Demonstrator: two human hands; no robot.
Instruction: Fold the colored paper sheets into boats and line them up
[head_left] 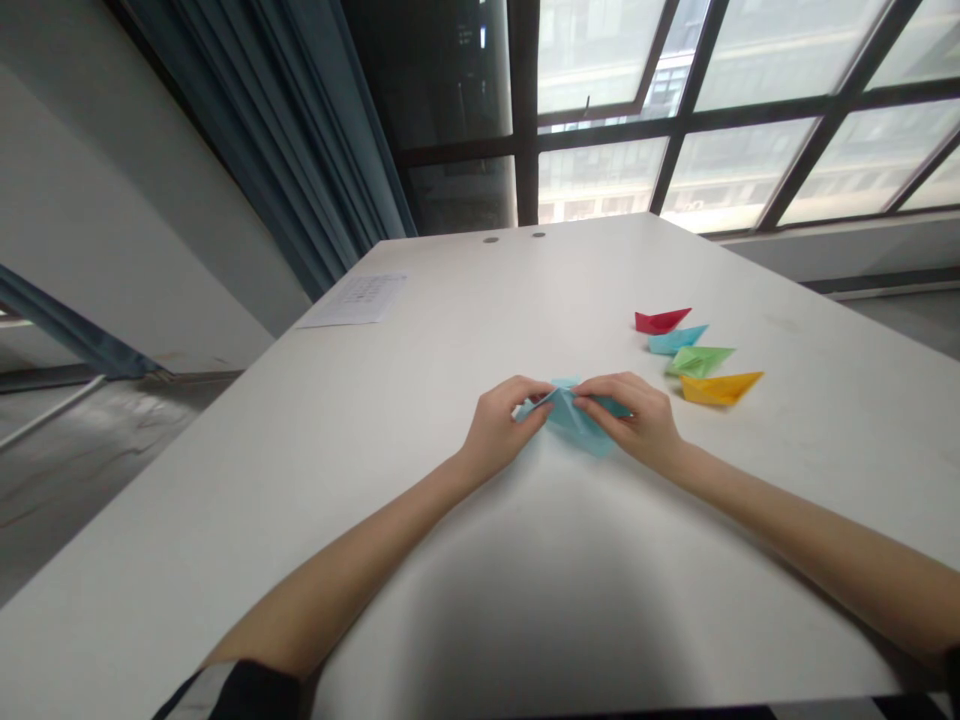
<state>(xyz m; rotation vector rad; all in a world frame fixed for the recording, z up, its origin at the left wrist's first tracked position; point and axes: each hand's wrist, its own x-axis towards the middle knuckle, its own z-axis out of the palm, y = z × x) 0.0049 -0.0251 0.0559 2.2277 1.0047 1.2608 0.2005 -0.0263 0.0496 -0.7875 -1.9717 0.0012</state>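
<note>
Between my hands is a light blue sheet of folded paper (577,428), creased at the middle and partly hidden by my fingers. My left hand (504,418) pinches its left side between thumb and fingers. On the other side, my right hand (636,412) grips the paper near the central crease, thumb and index finger pressed together. The paper is just above or touching the white table; I cannot tell which. To the right of my right hand lies a yellow paper boat (721,388).
Beyond the yellow boat, a green paper boat (701,361), a blue paper boat (676,340) and a red paper boat (662,321) form a row. A printed sheet (358,300) lies near the left edge of the white table (480,290). Windows stand behind it.
</note>
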